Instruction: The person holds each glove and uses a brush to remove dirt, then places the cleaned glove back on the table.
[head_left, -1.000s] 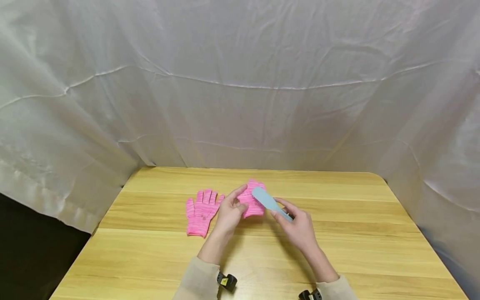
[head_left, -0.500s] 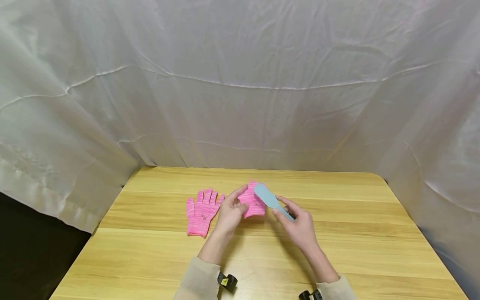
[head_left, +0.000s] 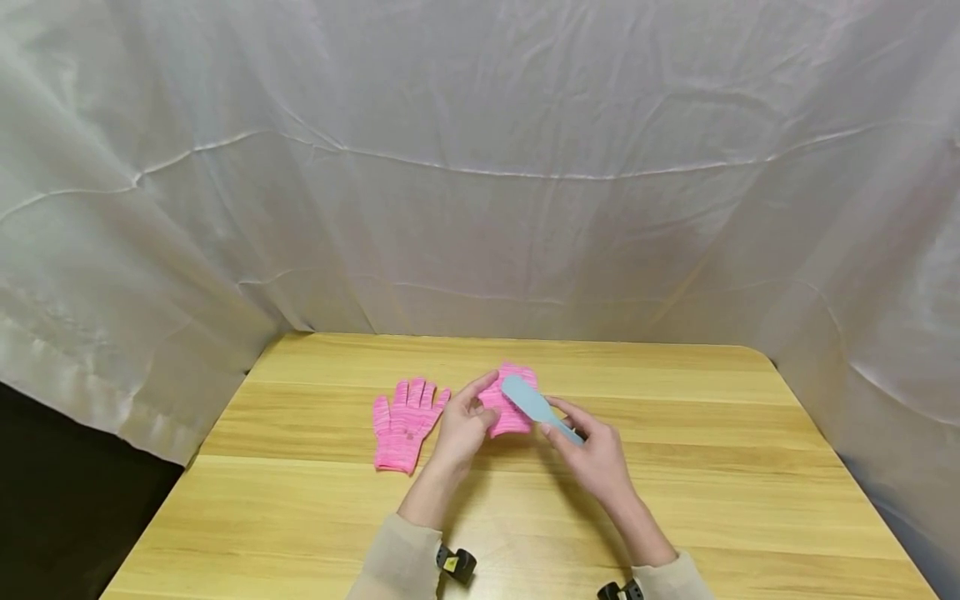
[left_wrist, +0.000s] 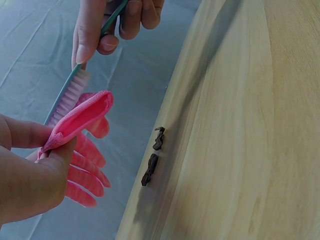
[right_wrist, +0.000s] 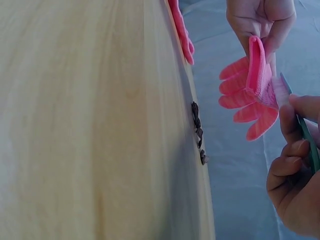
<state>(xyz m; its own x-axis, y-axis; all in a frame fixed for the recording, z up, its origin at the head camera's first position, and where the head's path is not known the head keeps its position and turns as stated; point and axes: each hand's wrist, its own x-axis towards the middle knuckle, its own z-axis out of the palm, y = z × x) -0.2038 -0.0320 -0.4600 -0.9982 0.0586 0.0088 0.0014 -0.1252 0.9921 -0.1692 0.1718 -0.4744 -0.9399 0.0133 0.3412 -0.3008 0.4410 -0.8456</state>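
Pinches pink knit glove (head_left: 511, 423) by cuff, above wooden table (head_left: 720, 492), with left hand (head_left: 459, 429), thumb against fingers | grips light-blue brush (head_left: 527, 399) in right hand (head_left: 597, 458), fingers curled, bristle-side to glove

Head view: brush (head_left: 528, 400) partly hides held glove (head_left: 506, 417).

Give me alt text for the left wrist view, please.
The person's left hand pinches a pink glove by its cuff while the right hand holds a brush, bristles turned toward it. Dark twisted lumps lie on the wooden table.
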